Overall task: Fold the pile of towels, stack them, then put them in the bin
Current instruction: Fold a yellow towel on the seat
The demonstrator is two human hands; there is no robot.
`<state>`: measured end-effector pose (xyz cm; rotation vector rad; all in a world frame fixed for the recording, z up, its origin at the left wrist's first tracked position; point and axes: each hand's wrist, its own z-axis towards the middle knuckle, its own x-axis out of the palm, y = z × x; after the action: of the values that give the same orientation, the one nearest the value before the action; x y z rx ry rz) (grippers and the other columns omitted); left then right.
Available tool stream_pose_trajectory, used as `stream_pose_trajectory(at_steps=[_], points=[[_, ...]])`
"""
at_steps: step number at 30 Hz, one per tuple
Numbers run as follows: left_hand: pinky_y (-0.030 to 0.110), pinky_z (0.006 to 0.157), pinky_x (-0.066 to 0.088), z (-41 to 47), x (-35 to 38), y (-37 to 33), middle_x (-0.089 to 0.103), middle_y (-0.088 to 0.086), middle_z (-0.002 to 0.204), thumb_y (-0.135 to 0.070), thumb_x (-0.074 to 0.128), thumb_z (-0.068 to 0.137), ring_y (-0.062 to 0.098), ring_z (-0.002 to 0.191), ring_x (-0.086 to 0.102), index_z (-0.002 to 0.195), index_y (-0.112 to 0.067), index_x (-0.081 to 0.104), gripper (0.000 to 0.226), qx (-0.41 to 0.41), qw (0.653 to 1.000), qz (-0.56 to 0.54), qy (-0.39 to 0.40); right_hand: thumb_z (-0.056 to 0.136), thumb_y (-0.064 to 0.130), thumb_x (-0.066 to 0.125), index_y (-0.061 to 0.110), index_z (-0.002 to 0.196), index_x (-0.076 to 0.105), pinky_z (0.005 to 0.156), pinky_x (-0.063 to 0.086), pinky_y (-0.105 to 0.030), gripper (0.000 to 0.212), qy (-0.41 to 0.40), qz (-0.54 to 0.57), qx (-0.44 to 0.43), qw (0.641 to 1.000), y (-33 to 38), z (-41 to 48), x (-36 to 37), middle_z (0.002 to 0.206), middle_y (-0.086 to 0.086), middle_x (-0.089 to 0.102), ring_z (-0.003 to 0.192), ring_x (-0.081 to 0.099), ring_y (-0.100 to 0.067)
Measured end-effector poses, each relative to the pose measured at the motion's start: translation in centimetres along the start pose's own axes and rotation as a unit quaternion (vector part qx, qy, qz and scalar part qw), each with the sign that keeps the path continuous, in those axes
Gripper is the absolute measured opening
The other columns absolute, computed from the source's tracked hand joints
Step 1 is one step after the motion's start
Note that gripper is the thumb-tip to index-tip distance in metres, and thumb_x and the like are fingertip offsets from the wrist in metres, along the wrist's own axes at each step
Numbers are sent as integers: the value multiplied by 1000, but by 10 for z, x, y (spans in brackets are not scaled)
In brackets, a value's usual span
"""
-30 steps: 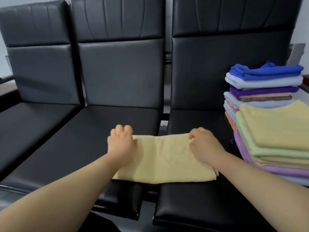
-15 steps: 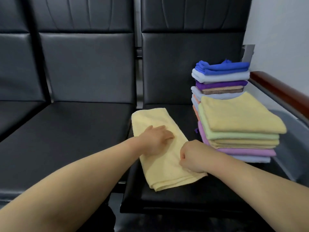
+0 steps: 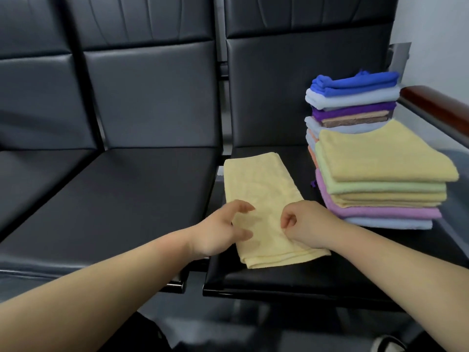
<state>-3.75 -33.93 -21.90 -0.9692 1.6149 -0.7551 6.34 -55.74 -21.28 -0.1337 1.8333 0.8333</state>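
A yellow towel (image 3: 261, 199), folded into a long strip, lies on the right-hand seat (image 3: 279, 273) of a row of black padded chairs, its far corner reaching the gap beside the middle seat (image 3: 127, 199). The left hand (image 3: 223, 229) is at the strip's near left edge, fingers spread and loosely curved, gripping nothing. The right hand (image 3: 307, 224) rests on the towel's near right part with its fingers curled in; whether they pinch cloth cannot be told. Just beside the towel, on the same seat, stands a near stack (image 3: 385, 161) of folded towels, yellow on top, then green, yellow, pink and pale blue. Touching it from behind rises a far stack (image 3: 352, 97), topped in blue over pale blue and purple. Tall black backrests (image 3: 304, 97) close off the scene behind. A brown armrest (image 3: 436, 107) runs along the right end of the row, against a pale wall (image 3: 436, 34).
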Motion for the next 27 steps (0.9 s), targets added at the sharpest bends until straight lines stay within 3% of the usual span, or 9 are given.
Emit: stream_pose_trajectory(at_steps=[2,4,8,11,14,18,21,24,27], points=[[19,77,47,-12,5,-2,59,-6,129,-7,70,76,5,89,59,121,-30,63,51,1,997,-31,76,91,19,64,35,83,68,67,40,-14,18,8,25,8,1000,-1,-2,-2,90,18,66,84,59,-1],[25,68,47,-17,8,-1,65,-6,114,-3,66,66,8,76,57,114,-29,66,55,3,996,1,85,91,23,67,33,90,71,70,45,-16,12,28,50,9,998,-1,-4,-3,93,17,68,86,62,-2],[31,79,61,-17,8,-6,76,-1,86,-5,79,78,15,78,70,95,-21,75,24,10,998,46,-43,94,47,69,32,96,72,88,54,-27,15,69,97,-1,993,-1,-12,-7,98,15,71,95,65,-6],[33,71,59,-13,6,-12,75,1,75,-18,74,90,10,67,67,89,-16,74,2,14,992,35,-124,82,64,74,28,81,62,72,42,-27,38,85,84,-7,993,1,-18,-7,80,16,58,76,53,-7],[21,59,47,-11,1,-20,67,-4,75,-20,70,94,5,60,55,90,-16,71,5,37,981,52,-182,81,40,76,21,72,44,61,31,-30,38,43,-5,-7,999,2,-20,-2,73,9,44,65,42,-13],[29,67,48,-7,-23,-23,62,-4,72,-19,67,92,8,64,53,86,-18,67,6,41,976,14,-213,87,21,64,22,74,58,58,38,-32,14,-96,52,14,994,6,-16,-8,75,4,58,71,56,-18],[48,79,60,-11,-40,-26,62,4,77,-18,64,88,19,72,60,83,-15,62,7,8,978,-88,-191,89,22,63,18,83,64,62,38,-33,7,-120,165,33,978,10,-11,-17,78,3,60,75,54,-18],[30,56,54,-18,-47,-26,55,10,75,-6,52,97,21,56,55,84,-12,57,16,-97,975,-163,-114,83,26,62,15,82,57,72,40,-37,12,-66,311,89,944,14,-11,-26,87,-3,55,84,52,-21],[33,75,52,-24,-50,-21,71,9,84,-14,50,97,23,67,68,96,-9,65,16,-205,965,-161,-16,90,22,66,13,103,63,93,54,-45,16,27,391,190,900,13,-13,-27,112,-11,66,106,63,-29]])
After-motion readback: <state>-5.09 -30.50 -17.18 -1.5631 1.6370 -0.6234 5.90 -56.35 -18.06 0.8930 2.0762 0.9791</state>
